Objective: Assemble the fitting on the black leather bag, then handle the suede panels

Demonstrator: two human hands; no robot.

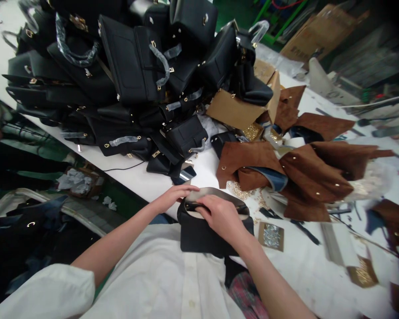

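Observation:
A small black handbag [216,237] with a light grey lining rests against my white shirt at the table's edge, its top open toward me. My left hand [173,198] grips the bag's upper left corner, its fingers reaching over the raised flap [216,193]. Bent over the front rim is my right hand [221,217], with thumb and fingers closed at the mouth of the bag. The right fingertips are partly hidden inside the opening.
A large pile of black handbags [129,62] covers the far left of the table, with a phone [185,174] near it. Brown suede pieces [314,173] lie to the right. Small boxes hold silver fittings [271,235] and gold fittings [363,271]. A cart of dark pieces [36,230] stands at left.

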